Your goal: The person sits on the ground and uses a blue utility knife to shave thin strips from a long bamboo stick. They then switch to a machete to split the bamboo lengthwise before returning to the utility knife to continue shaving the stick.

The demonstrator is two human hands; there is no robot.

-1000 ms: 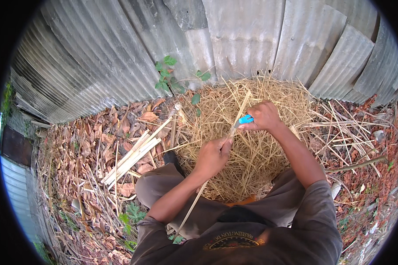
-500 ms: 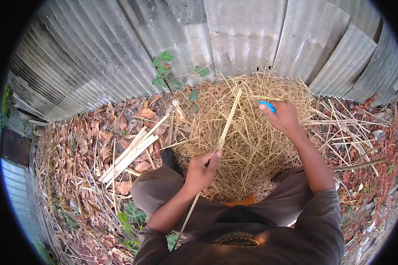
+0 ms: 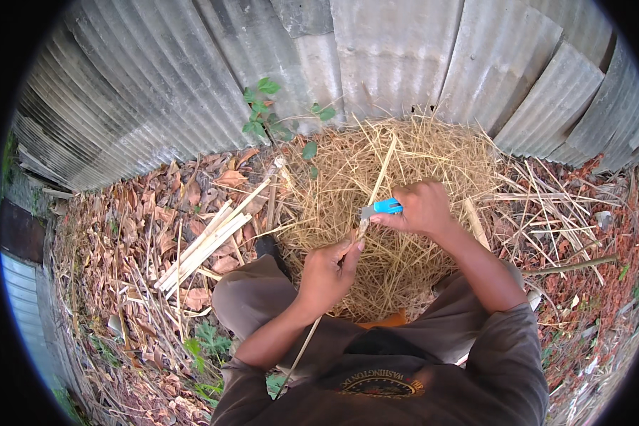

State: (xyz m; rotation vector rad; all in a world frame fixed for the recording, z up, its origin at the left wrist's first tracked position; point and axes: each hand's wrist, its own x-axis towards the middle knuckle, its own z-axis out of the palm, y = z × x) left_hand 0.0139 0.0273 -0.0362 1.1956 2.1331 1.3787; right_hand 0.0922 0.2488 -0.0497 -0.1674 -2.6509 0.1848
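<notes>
My left hand (image 3: 326, 275) is closed round a long, thin pale strip (image 3: 383, 170) that looks like split bamboo. The strip slants up and away over the straw-like pile, and its lower end runs back past my left forearm. In my right hand (image 3: 426, 207) is a utility knife (image 3: 388, 206) with a bright blue handle, gripped in closed fingers. Its short grey blade lies against the strip just beyond my left fingertips. Beneath both hands spreads a heap of thin yellowish shavings (image 3: 405, 277), between my bent knees.
Several split strips (image 3: 204, 250) lie bundled on dry brown leaves at the left. More thin sticks (image 3: 557, 220) are scattered at the right. A corrugated metal fence (image 3: 397, 60) closes off the far side, with a small green plant (image 3: 258, 108) before it.
My right hand has come left and nearer, bringing the knife blade from apart from the strip onto it, close to my left hand. My left hand has barely moved.
</notes>
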